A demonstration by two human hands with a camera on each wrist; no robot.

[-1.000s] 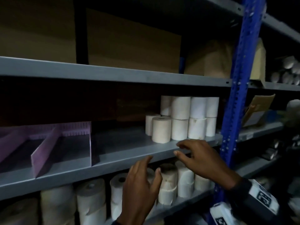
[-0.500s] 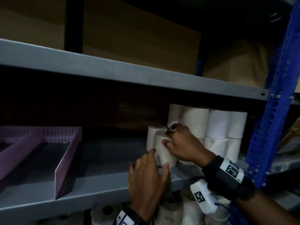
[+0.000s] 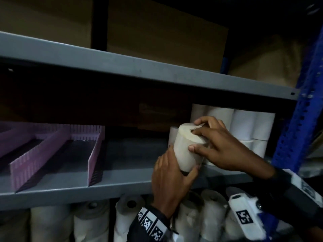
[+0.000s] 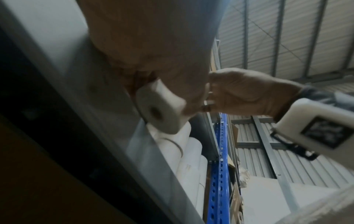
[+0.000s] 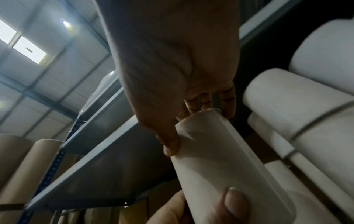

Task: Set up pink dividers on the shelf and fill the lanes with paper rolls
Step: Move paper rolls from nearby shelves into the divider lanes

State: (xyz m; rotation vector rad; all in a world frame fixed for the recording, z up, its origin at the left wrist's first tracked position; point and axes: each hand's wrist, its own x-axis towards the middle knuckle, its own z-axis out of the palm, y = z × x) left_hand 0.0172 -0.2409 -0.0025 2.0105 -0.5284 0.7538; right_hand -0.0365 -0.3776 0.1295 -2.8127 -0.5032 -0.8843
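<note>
Head view has both hands on one cream paper roll, tipped toward the person at the front lip of the grey shelf. The right hand grips its top end: fingers curled over the flat top face, thumb pressed on the side wall. The left hand cups it from below, fingers wrapped round the lower wall and thumb up the near side.

My guess is it's a tightly wound roll, so stiff and fairly dense, not crushable, but the smooth wrap looks a bit slippery. Taking it round the barrel or top-and-bottom like this seems right; I'd avoid pulling on the outer layer so it doesn't unwind. From the left wrist camera you can see the bottom face with the small core hole, which is another spot to hook a fingertip.

Room-wise: more white rolls sit stacked two high just behind and to the right, against the blue upright, so watch the neighbours when lifting out. The pink dividers already stand to the left on the same shelf, lanes between them open, a bare stretch of shelf in between. It's dim, and the shelf above hangs low.
</note>
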